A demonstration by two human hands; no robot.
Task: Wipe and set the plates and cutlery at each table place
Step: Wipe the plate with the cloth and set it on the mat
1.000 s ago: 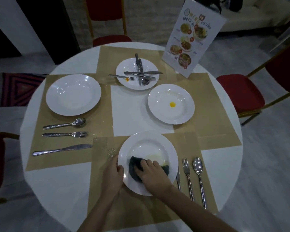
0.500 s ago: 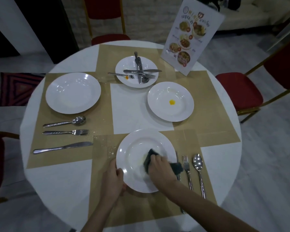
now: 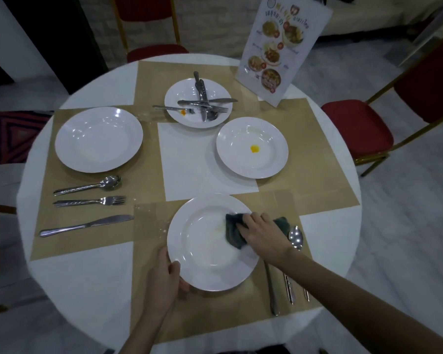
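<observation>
Plates sit one to a brown placemat [image 3: 92, 233] round the white table [image 3: 69, 282], and the near plate [image 3: 207, 259], straight in front of me, is the one I am wiping. My left hand [image 3: 164, 282] steadies it at the lower left rim: the thumb lies over the top of the rim and the fingers curl under the edge, so the plate cannot slide or spin while I rub. My right hand [image 3: 264, 233] presses the dark cloth [image 3: 234, 231] onto the plate's right side, fingers spread and only loosely bent, pushing down rather than clutching; one end of the cloth trails off the rim toward the spoon [image 3: 295, 237] beside it. A faint yellowish smear remains near the plate's middle, so I judge this plate not quite done.

The knife, fork and spoon on my right lie parallel, partly under my forearm. The left place looks finished: a clean plate [image 3: 99, 139] with spoon, fork and knife in a row below it. The right-hand plate [image 3: 252, 148] carries an orange spot, and the far plate [image 3: 198, 102] holds a heap of crossed cutlery [image 3: 203, 103] plus another orange mark, so both places wait for wiping and setting.
</observation>
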